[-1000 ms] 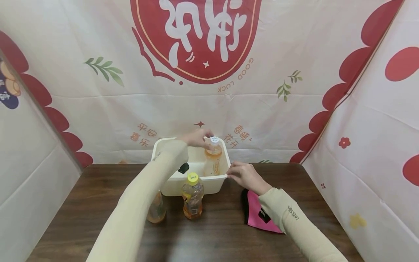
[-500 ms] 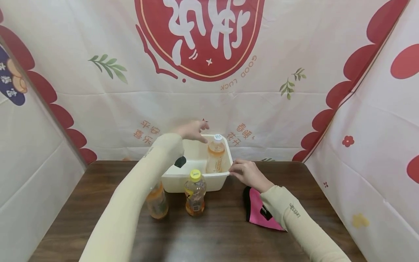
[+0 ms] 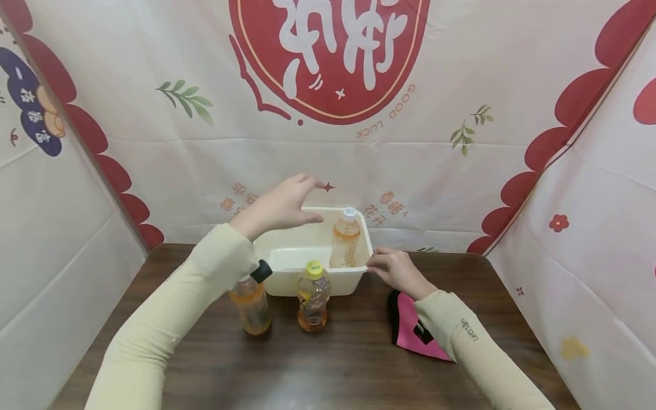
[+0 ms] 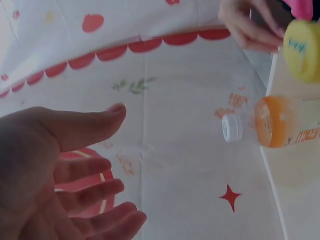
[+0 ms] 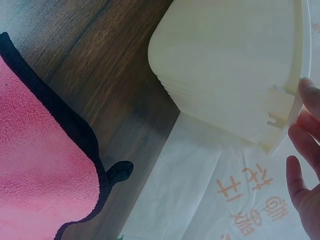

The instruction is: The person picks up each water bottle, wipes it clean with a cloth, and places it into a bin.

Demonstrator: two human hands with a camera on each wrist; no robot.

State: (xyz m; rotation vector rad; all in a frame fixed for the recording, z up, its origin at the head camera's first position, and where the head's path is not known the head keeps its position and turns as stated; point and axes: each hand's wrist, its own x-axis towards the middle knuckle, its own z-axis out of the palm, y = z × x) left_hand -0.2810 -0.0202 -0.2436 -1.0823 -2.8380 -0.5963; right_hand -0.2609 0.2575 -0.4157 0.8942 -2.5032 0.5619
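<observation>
Above the back left of a white plastic bin is my left hand, holding nothing, its thumb and fingers spread apart. My right hand pinches the bin's right front corner; in the right wrist view its fingertips are at the rim. Inside the bin, at the right end, a white-capped bottle with an orange band stands upright. A yellow-capped bottle with a little amber liquid stands in front of the bin. Left of it another bottle stands, its top hidden by my left sleeve.
A pink cloth with black edging lies on the dark wooden table, partly under my right forearm. Printed white fabric hangs behind the table and along both sides.
My left hand has let go of the white-capped bottle in the bin and moved up and left, its fingers spreading. The right hand stays at the bin's corner. The head view has shifted slightly.
</observation>
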